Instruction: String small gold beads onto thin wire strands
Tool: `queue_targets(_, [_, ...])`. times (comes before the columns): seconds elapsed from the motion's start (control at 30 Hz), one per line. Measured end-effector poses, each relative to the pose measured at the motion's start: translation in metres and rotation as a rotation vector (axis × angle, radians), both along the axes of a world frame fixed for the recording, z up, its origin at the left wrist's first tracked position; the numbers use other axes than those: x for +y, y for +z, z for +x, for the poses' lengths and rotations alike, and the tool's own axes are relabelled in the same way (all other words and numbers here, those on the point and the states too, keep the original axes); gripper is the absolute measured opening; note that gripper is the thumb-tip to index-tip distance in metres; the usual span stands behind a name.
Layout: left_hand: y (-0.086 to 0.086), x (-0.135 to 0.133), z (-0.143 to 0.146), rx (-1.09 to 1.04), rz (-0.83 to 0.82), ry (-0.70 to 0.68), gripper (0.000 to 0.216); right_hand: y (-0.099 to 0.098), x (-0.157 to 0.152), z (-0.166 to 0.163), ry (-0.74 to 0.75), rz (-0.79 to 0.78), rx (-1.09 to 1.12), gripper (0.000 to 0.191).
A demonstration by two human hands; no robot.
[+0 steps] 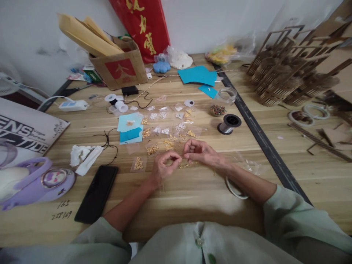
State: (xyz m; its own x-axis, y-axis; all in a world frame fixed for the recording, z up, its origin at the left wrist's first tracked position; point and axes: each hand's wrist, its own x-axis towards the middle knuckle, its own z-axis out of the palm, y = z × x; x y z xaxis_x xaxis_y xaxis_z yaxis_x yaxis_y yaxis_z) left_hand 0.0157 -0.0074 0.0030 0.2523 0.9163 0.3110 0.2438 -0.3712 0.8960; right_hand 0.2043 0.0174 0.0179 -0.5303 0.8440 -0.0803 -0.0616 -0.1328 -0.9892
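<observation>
Left grip: here's the left hand [164, 167], thumb and forefinger curled round into a pinch, tips together; anything caught between them is too fine to make out.
Right grip: and the right hand [202, 151] matches it, thumb and finger pinched closed, tips almost meeting the left's; again, I can't tell what it has hold of.
Gold chain: it's right there on the worktop [176, 205], a slim gold chain [183, 166] just beneath the fingertips; whether either hand holds an end, I can't tell.
Gold beads: a small packet of gold beads [138, 164] sits left of the left hand, with more gold heaps beyond.
Silver pieces: little silver pieces [165, 131] gather farther out, past the gold.
Wire spool: the dark wire spool [229, 124] stands upright beyond the right hand, near a dish of mixed beads [218, 110].
White ring: a white ring [235, 191] lies partly under the right forearm.
Phone: a black phone [96, 194] lies flat beside the left forearm.
</observation>
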Motion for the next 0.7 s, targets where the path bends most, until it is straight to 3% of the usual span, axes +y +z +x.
queue_targets(0.13, [0.0, 0.0006, -0.0002, -0.066, -0.181, 0.035, 0.009, -0.0005, -0.0066, -0.0021, -0.02, 0.223, -0.126, 0.018])
queue_targets(0.3, [0.0022, 0.0006, 0.001, -0.107, -0.266, 0.041, 0.01, -0.0029, -0.0095, -0.0017, -0.019, 0.441, -0.263, 0.012])
queue_targets(0.57, [0.0042, 0.0031, -0.0013, -0.164, -0.397, -0.01, 0.016, -0.0028, -0.0076, -0.0002, -0.017, 0.447, -0.319, 0.017])
queue_targets(0.7, [0.0078, 0.0047, -0.002, -0.191, -0.461, -0.029, 0.018, -0.0047, -0.007, 0.0004, -0.007, 0.357, -0.285, 0.019])
